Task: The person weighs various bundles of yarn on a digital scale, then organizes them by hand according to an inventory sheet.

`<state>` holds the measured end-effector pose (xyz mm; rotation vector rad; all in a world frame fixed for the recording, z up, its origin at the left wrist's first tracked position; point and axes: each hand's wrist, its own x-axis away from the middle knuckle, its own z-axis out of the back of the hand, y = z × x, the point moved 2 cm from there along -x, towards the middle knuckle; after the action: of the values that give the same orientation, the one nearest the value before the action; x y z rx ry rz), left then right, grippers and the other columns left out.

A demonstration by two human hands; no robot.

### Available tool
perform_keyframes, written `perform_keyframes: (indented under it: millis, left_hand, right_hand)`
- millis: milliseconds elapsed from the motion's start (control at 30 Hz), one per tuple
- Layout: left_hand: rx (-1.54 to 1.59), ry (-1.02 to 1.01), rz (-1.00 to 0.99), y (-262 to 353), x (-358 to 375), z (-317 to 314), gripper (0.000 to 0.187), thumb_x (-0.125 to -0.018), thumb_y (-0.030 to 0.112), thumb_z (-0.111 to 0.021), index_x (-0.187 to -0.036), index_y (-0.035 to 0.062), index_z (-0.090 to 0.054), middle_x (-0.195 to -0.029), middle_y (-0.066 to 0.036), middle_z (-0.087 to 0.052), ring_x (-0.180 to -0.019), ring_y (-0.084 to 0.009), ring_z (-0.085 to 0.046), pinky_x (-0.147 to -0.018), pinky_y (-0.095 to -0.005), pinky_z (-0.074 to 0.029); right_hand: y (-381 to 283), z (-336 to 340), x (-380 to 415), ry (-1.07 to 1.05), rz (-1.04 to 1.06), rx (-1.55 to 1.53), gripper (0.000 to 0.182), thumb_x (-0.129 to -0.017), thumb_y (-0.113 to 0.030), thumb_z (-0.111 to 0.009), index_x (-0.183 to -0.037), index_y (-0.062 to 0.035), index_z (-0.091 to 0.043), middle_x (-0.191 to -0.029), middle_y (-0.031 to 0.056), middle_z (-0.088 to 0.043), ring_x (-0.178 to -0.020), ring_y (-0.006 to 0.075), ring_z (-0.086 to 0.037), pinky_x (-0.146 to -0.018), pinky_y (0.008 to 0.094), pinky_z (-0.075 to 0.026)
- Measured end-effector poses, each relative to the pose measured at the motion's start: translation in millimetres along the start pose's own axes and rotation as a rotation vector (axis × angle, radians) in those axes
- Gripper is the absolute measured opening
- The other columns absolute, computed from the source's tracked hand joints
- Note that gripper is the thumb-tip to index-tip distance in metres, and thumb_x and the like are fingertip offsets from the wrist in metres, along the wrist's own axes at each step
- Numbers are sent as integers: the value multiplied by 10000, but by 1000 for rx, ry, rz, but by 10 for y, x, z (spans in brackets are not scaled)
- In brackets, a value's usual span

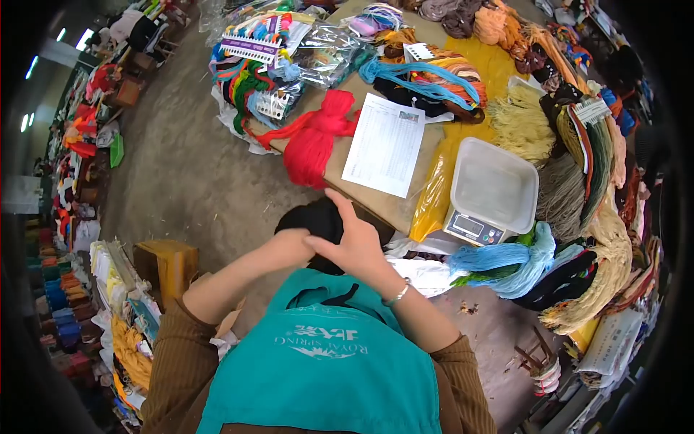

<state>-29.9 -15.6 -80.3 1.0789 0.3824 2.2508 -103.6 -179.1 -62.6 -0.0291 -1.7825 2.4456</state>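
My right hand (354,235) is in front of me at the table's near edge, its thumb and index finger spread apart. The index fingertip reaches right to the lower end of a bright red thread hank (309,155). Its thumb lies across my left hand (289,247), whose fingers are hidden behind it. Just beyond both hands is a rounded black thing (312,219), and I cannot tell whether it is held. A printed paper sheet (384,145) lies on the table to the right of the red hank.
A digital scale (468,228) carries a clear plastic tub (499,177). Light blue hanks (499,264), pale yellow thread (522,123) and bagged multicoloured skeins (267,54) surround it on the table (354,181). A wooden stool (168,264) stands at left on the concrete floor (188,145).
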Motion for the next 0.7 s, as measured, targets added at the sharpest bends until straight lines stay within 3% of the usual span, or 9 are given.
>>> perform_keyframes:
  millis: [67, 133, 167, 267, 367, 500, 567, 667, 700]
  left_hand:
    - [11, 119, 12, 270, 38, 44, 205, -863, 121, -522, -969, -23, -622, -941, -224, -660, -877, -411, -630, -777, -482, -512]
    - [-149, 156, -283, 301, 7, 32, 148, -828, 98, -583, -910, -24, -599, -954, -220, -629, -901, -413, -612, -787, -470, -513]
    - [-177, 117, -238, 461, 118, 76, 164, -774, 73, -649, -896, -13, -581, -972, -213, -596, -933, -410, -597, -797, -458, -513]
    - [-164, 316, -443, 618, 292, 248, 239, -740, 71, -674, -945, -8, -580, -1029, -200, -607, -952, -385, -606, -818, -433, -518]
    - [-47, 580, -580, 512, 400, 737, 264, -725, -52, -596, -986, -11, -584, -1067, -166, -623, -978, -347, -619, -853, -394, -513]
    - [83, 607, -523, 429, 411, 1107, 249, -734, -78, -568, -971, -3, -582, -1027, -171, -617, -929, -337, -622, -815, -378, -503]
    - [164, 533, -447, 359, 337, 1107, 240, -733, -62, -591, -964, 3, -584, -997, -160, -611, -910, -348, -616, -778, -381, -501]
    - [-80, 416, -437, 298, 243, 1060, 257, -729, -40, -611, -969, 35, -559, -989, -137, -588, -901, -374, -599, -722, -417, -500]
    - [-94, 376, -448, 275, 196, 1010, 263, -728, -32, -611, -974, 42, -555, -994, -138, -586, -898, -375, -599, -718, -426, -502]
  right_hand:
    - [260, -144, -17, 165, -22, -102, 576, -823, -376, -691, -1289, -84, -520, -906, 250, -670, -842, 420, -655, -746, 422, -522]
    - [580, -214, -15, 177, -194, -347, 352, -869, -297, -647, -1088, -21, -627, -810, 208, -671, -738, 338, -657, -686, 374, -509]
    - [763, -220, -18, 193, -212, -215, 260, -897, -231, -614, -940, 23, -649, -721, 149, -652, -651, 212, -610, -629, 330, -479]
    - [1239, -286, 63, 193, -316, -531, 226, -912, -191, -603, -903, 32, -637, -677, 92, -609, -629, 122, -535, -593, 303, -446]
    - [1400, -175, 255, 130, -200, -273, 262, -917, -216, -628, -831, 30, -594, -635, 30, -518, -619, 72, -472, -574, 271, -419]
    - [1706, -198, 353, 212, -369, -483, 295, -923, -276, -630, -818, 0, -631, -586, 66, -540, -573, 183, -534, -565, 320, -445]
    - [1509, -125, 335, 266, -359, -227, 299, -881, -291, -663, -1003, -18, -650, -752, 121, -631, -728, 268, -624, -688, 359, -497]
    - [1073, 11, 215, 247, -139, -18, 781, -698, -326, -786, -1361, -65, -467, -1268, 183, -540, -1170, 334, -532, -990, 416, -425]
    - [827, 34, 100, 210, 7, 0, 765, -693, -319, -789, -1346, -64, -482, -1268, 180, -544, -1189, 337, -520, -994, 418, -418]
